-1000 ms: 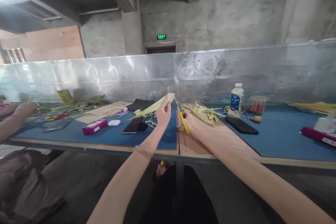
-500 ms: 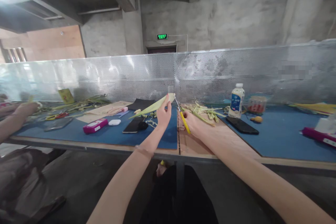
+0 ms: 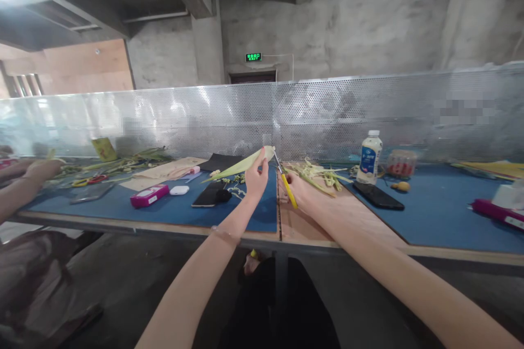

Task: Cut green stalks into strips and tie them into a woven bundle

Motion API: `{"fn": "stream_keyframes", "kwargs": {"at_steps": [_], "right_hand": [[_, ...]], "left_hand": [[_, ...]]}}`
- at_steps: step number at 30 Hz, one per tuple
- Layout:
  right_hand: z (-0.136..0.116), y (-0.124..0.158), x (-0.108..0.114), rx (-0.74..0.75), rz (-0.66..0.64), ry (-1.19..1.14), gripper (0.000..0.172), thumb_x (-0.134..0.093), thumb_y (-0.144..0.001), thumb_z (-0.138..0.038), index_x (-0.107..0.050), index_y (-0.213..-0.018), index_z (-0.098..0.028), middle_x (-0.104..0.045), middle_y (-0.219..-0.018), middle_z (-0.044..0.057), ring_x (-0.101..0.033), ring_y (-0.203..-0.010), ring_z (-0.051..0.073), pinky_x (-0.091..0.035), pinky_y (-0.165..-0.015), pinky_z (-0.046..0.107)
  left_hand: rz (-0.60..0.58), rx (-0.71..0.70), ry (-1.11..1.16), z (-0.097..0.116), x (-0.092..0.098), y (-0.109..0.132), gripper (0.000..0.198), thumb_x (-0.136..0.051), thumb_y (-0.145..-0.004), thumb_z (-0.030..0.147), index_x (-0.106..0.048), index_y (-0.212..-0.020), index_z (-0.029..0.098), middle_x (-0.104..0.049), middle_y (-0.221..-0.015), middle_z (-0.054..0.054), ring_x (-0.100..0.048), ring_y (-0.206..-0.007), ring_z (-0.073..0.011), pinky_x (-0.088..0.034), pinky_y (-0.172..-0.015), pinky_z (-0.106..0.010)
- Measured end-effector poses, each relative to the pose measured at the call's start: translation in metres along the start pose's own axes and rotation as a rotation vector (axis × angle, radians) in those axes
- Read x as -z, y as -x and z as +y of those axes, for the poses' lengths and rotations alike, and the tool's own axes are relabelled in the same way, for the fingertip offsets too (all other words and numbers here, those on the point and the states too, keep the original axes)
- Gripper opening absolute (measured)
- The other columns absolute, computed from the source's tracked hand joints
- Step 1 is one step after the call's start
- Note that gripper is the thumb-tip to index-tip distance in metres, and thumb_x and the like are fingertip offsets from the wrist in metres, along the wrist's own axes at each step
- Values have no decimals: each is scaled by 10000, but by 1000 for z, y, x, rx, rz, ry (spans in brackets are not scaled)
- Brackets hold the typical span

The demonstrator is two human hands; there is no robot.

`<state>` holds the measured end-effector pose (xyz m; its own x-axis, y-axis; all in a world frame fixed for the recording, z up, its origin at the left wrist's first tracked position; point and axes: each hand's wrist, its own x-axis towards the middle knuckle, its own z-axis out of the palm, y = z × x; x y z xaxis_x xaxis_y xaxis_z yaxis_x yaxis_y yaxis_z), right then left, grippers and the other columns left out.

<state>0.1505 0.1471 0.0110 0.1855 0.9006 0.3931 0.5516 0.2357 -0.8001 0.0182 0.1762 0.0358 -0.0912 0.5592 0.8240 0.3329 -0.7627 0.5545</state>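
Between the fingers of my left hand (image 3: 257,175) is a long pale-green corn husk (image 3: 241,166), pointed at its left end and broad at the right. Yellow-handled scissors (image 3: 290,192) are in my right hand (image 3: 301,191), their blades pointing up at the husk's broad end. The blade tips are at the husk's edge; whether they are closed on it I cannot make out. Beyond my right hand lies a loose pile of green and pale husk scraps (image 3: 319,174). Under the husk, small green bits and a black phone (image 3: 204,196) lie on the blue mat.
A magenta box (image 3: 149,196) and white earphone case (image 3: 179,190) lie left. To the right stand a milk bottle (image 3: 369,158), a black phone (image 3: 379,196) and a clear jar (image 3: 401,163). A perforated metal screen (image 3: 196,114) runs behind. Another person's arm (image 3: 20,191) is far left.
Almost nothing differs. My hands, the husk and the scissors hold nearly the same place, with only a slight shift of the whole view.
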Motion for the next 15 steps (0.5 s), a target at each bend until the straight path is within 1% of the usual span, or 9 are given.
{"fn": "stream_keyframes", "kwargs": {"at_steps": [7, 12, 15], "right_hand": [[1, 0, 1, -6, -1, 1, 248, -522, -880, -315, -556, -1045, -132, -597, -967, 46, -597, -785, 146, -515, -666, 316], [0, -1, -2, -37, -7, -8, 244, -515, -885, -316, -551, -1041, -132, -599, -918, 35, -592, -709, 121, -514, -603, 277], [-2, 0, -3, -45, -2, -20, 249, -510, -888, -322, -548, -1046, -134, -598, -916, 35, -590, -704, 120, -513, -600, 276]], "left_hand": [[13, -11, 9, -3, -2, -1, 403, -466, -885, 323, -493, -1276, 228, -670, -1082, -81, -644, -695, -140, -484, -576, -215], [12, -19, 12, -4, -3, -1, 385, -470, -885, 307, -512, -1260, 229, -651, -1126, -79, -638, -682, -129, -470, -545, -200], [11, -23, 13, -5, -3, -1, 375, -450, -894, 283, -511, -1261, 231, -647, -1136, -70, -636, -669, -121, -454, -515, -188]]}}
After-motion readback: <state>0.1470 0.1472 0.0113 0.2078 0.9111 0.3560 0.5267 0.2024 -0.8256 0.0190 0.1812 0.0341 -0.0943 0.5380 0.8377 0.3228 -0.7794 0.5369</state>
